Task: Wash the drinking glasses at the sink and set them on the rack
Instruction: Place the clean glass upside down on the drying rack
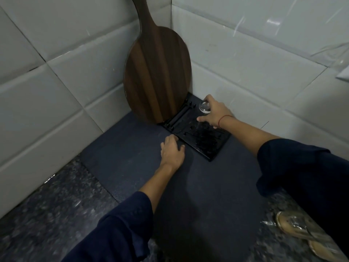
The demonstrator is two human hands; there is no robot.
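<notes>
dark sleeves fill the near edge, and at five o'clock i see a glass object (294,226) on the granite counter (56,205). my right hand (215,112) grips an upturned drinking glass (204,106) over the black rack (196,135) at one o'clock; my left hand (172,151) rests loose, steadying its edge. wet glass could slip, or knock the wooden board (156,76) leaning at twelve.

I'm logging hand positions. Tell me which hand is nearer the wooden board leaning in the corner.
Right, narrowly. The right hand grips a glass over the black rack, just right of the wooden board. The left hand rests on the dark mat at the rack's near edge, below the board.
</notes>
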